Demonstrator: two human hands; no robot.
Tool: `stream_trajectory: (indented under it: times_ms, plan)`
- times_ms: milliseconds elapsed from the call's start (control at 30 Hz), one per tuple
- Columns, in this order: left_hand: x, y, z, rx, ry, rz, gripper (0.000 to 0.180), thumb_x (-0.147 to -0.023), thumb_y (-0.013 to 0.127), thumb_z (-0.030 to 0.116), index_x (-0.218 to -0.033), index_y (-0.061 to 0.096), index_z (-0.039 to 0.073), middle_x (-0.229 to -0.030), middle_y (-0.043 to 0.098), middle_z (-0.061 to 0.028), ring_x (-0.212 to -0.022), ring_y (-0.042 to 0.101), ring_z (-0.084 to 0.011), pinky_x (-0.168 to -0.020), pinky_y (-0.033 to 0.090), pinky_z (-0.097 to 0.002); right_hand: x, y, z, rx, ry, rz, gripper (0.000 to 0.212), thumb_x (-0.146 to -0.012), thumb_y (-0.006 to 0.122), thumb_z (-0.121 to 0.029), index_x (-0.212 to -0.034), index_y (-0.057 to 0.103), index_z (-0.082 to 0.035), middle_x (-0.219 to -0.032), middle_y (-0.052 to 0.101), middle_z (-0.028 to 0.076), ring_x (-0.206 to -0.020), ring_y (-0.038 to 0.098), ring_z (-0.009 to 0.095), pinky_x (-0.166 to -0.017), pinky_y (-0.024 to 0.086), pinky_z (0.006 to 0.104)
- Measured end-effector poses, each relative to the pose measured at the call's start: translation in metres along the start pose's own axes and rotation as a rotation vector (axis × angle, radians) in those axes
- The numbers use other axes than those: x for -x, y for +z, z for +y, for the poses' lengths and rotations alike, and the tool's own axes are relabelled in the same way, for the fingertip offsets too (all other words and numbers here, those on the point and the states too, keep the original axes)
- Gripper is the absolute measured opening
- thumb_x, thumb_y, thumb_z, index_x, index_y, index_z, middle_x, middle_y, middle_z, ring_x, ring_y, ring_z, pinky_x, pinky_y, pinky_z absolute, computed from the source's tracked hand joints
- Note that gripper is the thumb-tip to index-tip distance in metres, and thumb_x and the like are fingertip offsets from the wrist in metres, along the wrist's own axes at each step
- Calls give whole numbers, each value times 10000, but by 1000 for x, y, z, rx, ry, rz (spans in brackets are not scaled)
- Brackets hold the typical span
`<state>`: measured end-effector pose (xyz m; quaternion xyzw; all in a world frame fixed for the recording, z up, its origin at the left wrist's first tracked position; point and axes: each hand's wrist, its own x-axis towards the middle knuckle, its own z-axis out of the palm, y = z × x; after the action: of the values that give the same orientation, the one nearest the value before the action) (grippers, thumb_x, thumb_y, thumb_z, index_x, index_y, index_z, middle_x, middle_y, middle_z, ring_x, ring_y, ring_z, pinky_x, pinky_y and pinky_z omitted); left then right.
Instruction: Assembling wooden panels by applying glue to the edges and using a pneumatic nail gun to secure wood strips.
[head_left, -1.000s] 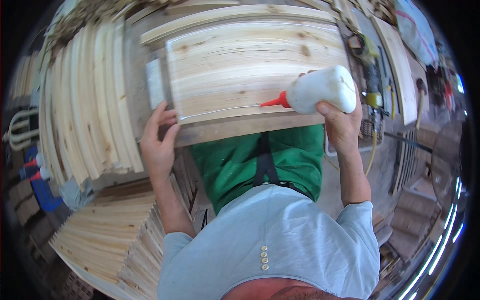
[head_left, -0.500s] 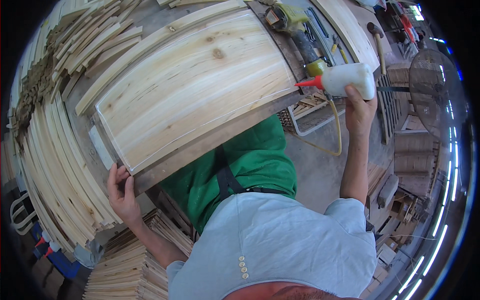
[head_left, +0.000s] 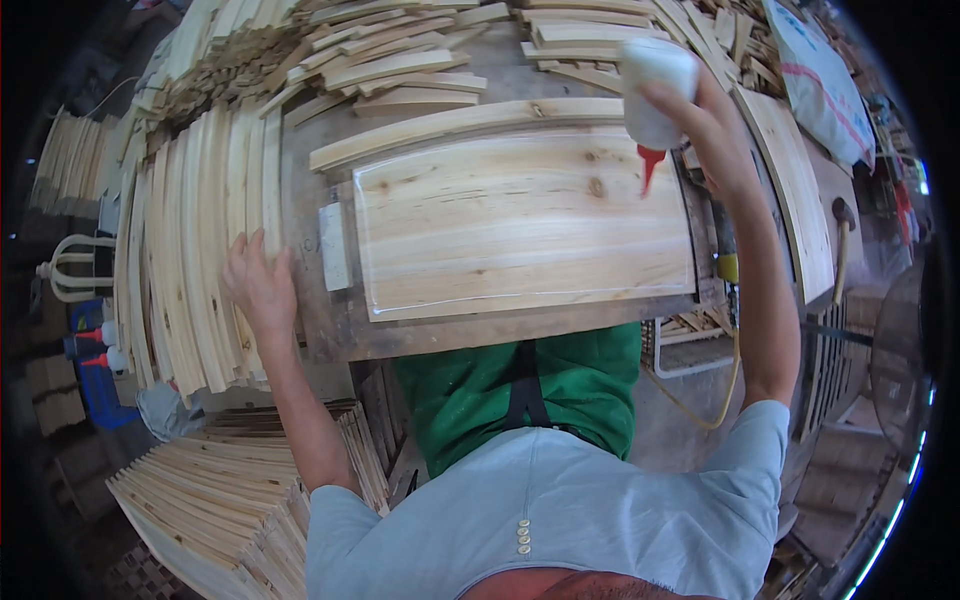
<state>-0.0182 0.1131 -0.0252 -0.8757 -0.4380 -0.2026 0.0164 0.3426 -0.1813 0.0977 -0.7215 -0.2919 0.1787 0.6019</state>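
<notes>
A white glue bottle point(head_left: 657, 82) with a red nozzle is gripped in my right hand point(head_left: 706, 122), its tip pointing down above the far right part of a pale wooden panel point(head_left: 520, 225). A thin white bead of glue runs along the panel's edges; my right arm and the bottle hide the far right corner. The panel lies on a brown work board point(head_left: 450, 340). Along its far side rests a slightly curved wooden strip point(head_left: 450, 130). My left hand point(head_left: 262, 290), empty with fingers apart, is at a row of long wooden strips point(head_left: 195, 240) on the left.
Loose wood pieces point(head_left: 410, 70) are heaped at the back. More strips are stacked point(head_left: 220, 490) at lower left, near a blue crate point(head_left: 105, 395) with red-tipped bottles. A hammer point(head_left: 842, 235), a white sack point(head_left: 825, 85) and a fan point(head_left: 905, 340) stand right.
My right hand has carried the bottle from the panel's near right corner to its far right side, turning the nozzle down. My left hand has left the panel's corner for the strips. The view has turned.
</notes>
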Motion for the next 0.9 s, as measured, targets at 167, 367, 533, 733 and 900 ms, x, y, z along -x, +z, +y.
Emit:
stream_trajectory:
  times_ms: [167,367,533,733,900]
  plan:
    - [3,19,-20,34,33,-43,374,-814,680,178,-1158,606,51,-1249,530,-154,-1181,452,-346,-990,347,-468,-86,49,28,1154,-440,-304,625,-770,696,-216,-1317,450,-38,-1100,618,196,-1060,592,331,-906,474,406]
    - [-2,17,-22,84,27,28,337,-780,695,163,-1094,631,60,-1195,563,-118,-1141,474,-326,-960,367,-451,-120,64,78,1172,-325,-373,568,-771,690,-195,-1272,475,-36,-1137,594,197,-1084,554,380,-919,455,448]
    - [-20,23,-13,114,-3,84,315,-762,702,141,-1060,646,56,-1137,589,-104,-1093,495,-308,-933,382,-451,-109,66,106,1022,-526,-240,514,-797,682,-149,-1272,512,-51,-1239,538,187,-1109,545,362,-953,442,429]
    - [-57,20,56,443,207,135,249,-774,676,94,-1017,659,43,-1071,611,-101,-1012,534,-300,-902,419,-420,-72,45,85,983,-503,-9,430,-829,679,-157,-1227,556,-49,-1198,581,162,-1116,546,336,-953,435,409]
    - [-69,39,176,663,647,-90,260,-796,669,99,-1048,655,36,-1082,621,-108,-1047,543,-289,-922,429,-384,-4,20,62,705,-459,-12,327,-846,677,-160,-1131,597,-23,-1105,634,148,-1074,583,304,-922,448,370]
